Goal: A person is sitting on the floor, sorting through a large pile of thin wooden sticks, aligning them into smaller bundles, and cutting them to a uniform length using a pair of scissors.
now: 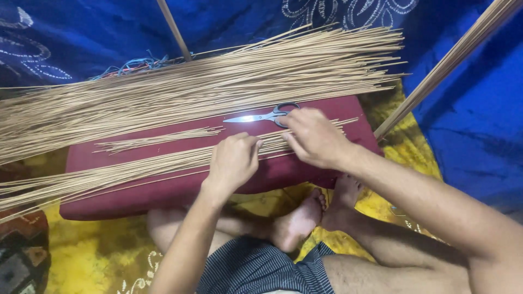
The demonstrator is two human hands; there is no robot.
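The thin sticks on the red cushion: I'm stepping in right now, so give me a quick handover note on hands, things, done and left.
Left hand: closed on the near row of thin sticks.
Right hand: fingers pinching the same sticks beside it.
Scissors: lying closed on the red cushion, just beyond the right hand.
Small separate bunch: mid-cushion.
Large pile: along the far edge, apparently unsorted.

Maroon cushion (163, 190) bore thin tan sticks (136, 166) pinched by left hand (233, 160) and right hand (313, 136), scissors (267, 115) just beyond, larger stick pile (190, 90) behind, yellow cloth (81, 256) beneath.
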